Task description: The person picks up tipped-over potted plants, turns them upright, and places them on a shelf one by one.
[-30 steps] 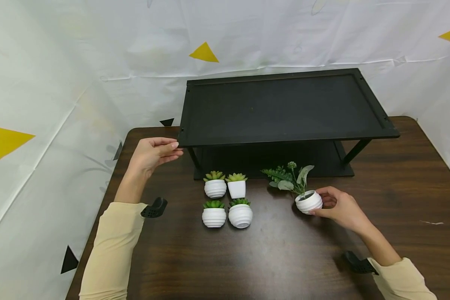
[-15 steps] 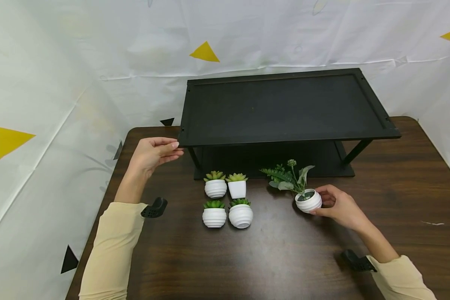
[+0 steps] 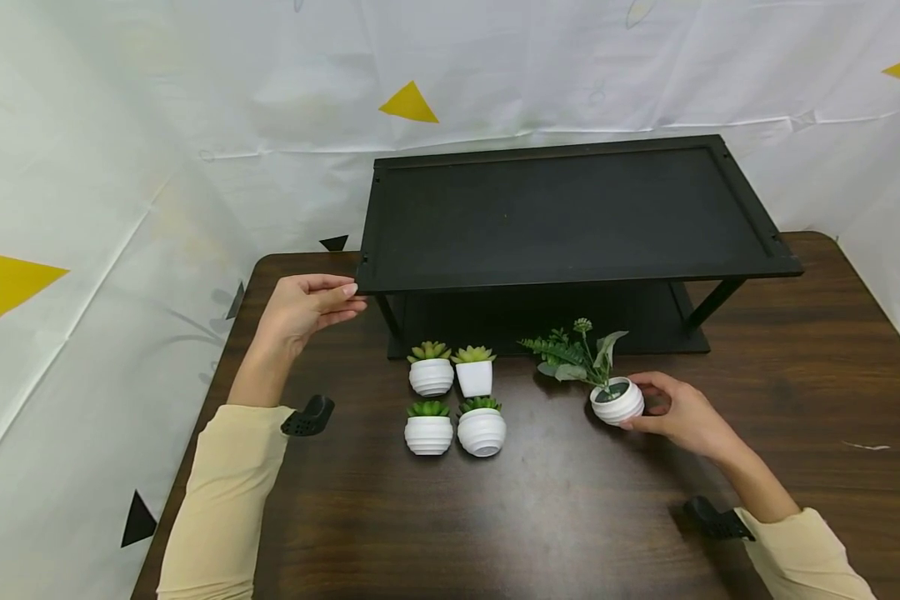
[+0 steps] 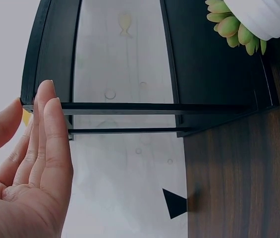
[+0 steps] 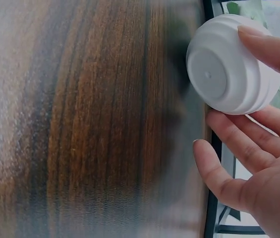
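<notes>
"How far along was it?"

"Partway, I'd judge. The leafy plant (image 3: 603, 354), in its ribbed white pot (image 3: 617, 403), was right of centre on the near side of the black rack (image 3: 570, 218), tilted with its leaves to the far left. The right hand (image 3: 686, 417) gripped the pot between thumb and fingers, one finger standing free, so its placing seemed unfinished. I couldn't tell whether it touched the table (image 3: 555, 517)."

"And the four succulents (image 3: 431, 378)?"

"Grouped two by two, left of that plant, in neither hand. They looked already arranged."

"The left hand (image 3: 307, 310)?"

"It pinched the upper shelf's near left corner, fingers nearly straight."

"What were the surfaces like?"

"The pots looked smooth and matte; three succulents had rounded, banded ones, the fourth a plain tapered one. Their leaves made fleshy rosettes, while the held plant mixed ferny fronds with broad pale leaves. The rack was flat dark board on slim posts. The table had streaky brown grain and a sheen; beyond hung a creased white sheet (image 3: 292, 92) with yellow triangles (image 3: 410, 102)."
</notes>
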Tool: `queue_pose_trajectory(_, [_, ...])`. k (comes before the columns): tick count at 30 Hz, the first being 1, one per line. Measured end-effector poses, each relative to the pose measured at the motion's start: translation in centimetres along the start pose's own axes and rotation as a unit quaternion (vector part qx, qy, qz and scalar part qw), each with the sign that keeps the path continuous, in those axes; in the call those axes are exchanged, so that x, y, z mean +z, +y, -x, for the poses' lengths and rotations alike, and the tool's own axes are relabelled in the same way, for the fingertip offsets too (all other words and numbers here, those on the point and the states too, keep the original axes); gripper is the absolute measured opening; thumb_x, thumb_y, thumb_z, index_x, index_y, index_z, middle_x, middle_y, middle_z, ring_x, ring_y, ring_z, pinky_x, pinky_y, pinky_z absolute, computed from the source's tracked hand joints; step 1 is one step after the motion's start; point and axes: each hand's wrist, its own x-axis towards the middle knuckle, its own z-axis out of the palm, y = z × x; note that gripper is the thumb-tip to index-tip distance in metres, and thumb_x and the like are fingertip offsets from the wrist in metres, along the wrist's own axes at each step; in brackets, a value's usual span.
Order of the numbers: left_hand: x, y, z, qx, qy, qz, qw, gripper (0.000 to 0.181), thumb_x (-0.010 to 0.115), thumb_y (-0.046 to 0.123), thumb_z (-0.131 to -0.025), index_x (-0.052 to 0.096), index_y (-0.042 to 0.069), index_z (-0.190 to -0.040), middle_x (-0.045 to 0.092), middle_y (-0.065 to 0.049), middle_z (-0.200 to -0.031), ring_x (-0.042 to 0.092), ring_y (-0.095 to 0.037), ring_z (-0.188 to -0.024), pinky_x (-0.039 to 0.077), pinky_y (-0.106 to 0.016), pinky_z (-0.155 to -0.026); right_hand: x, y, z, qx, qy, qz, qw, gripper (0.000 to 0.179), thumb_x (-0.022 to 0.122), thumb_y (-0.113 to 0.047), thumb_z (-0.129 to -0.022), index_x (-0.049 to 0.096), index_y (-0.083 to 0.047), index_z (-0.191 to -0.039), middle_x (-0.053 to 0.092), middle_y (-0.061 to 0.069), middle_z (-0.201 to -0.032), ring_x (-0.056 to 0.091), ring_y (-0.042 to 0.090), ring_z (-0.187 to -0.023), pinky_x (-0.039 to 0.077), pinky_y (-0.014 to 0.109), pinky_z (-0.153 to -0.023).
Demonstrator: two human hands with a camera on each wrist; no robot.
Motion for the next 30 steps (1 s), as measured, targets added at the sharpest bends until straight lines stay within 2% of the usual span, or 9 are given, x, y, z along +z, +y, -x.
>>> queue_pose_trajectory(9, [0.0, 0.1, 0.1, -0.001, -0.001, 0.015, 0.9999, 0.021, 0.063, 0.000, -0.085, 0.058, -0.009, -0.104, 0.068, -0.010, -0.082, 0.067, -0.018, -0.072, 0.054, -0.031, -0.074, -0.1, -0.1, -0.4, 0.007, 0.009, 0.016, 0.9998, 0.062, 0.078, -0.022, -0.074, 0.049, 0.009, -0.120, 0.058, 0.024, -0.101, 0.063, 0.029, -0.081, 0.052, 0.032, -0.061])
queue_pose_trajectory(17, [0.0, 0.0, 0.0, -0.006, -0.001, 0.005, 1.0000, 0.026, 0.062, 0.000, -0.085, 0.056, -0.011, -0.108, 0.068, -0.009, -0.082, 0.068, -0.018, -0.073, 0.051, -0.036, -0.080, -0.4, -0.9, -1.4, 0.030, 0.000, 0.048, 0.9984, 0.058, 0.067, -0.032, -0.084, 0.050, 0.011, -0.119, 0.060, 0.021, -0.102, 0.060, 0.030, -0.089, 0.050, 0.038, -0.068])
queue_pose_trajectory(22, [0.0, 0.0, 0.0, -0.007, -0.001, 0.007, 1.0000, 0.025, 0.063, 0.000, -0.085, 0.056, -0.010, -0.107, 0.068, -0.008, -0.081, 0.068, -0.018, -0.073, 0.051, -0.036, -0.080, -0.6, -1.8, -1.8, 0.035, -0.012, 0.056, 0.9978, 0.053, 0.068, -0.029, -0.083, 0.053, 0.013, -0.112, 0.061, 0.022, -0.100, 0.061, 0.028, -0.085, 0.051, 0.035, -0.066])
queue_pose_trajectory(27, [0.0, 0.0, 0.0, -0.005, 0.001, 0.016, 0.9999, 0.021, 0.063, 0.000, -0.085, 0.058, -0.008, -0.104, 0.068, -0.009, -0.081, 0.068, -0.018, -0.072, 0.055, -0.030, -0.072, -0.7, -2.5, -2.0, 0.060, -0.029, 0.063, 0.9958, 0.055, 0.070, -0.032, -0.081, 0.054, 0.014, -0.107, 0.063, 0.020, -0.093, 0.060, 0.028, -0.083, 0.049, 0.033, -0.063])
queue_pose_trajectory(30, [0.0, 0.0, 0.0, -0.004, 0.002, 0.015, 0.9999, 0.021, 0.063, 0.000, -0.084, 0.058, -0.008, -0.103, 0.068, -0.010, -0.081, 0.068, -0.018, -0.072, 0.055, -0.031, -0.073, -0.7, -2.6, -2.0, 0.074, -0.040, 0.060, 0.9946, 0.056, 0.069, -0.033, -0.081, 0.053, 0.014, -0.107, 0.063, 0.020, -0.092, 0.060, 0.028, -0.084, 0.049, 0.033, -0.062])
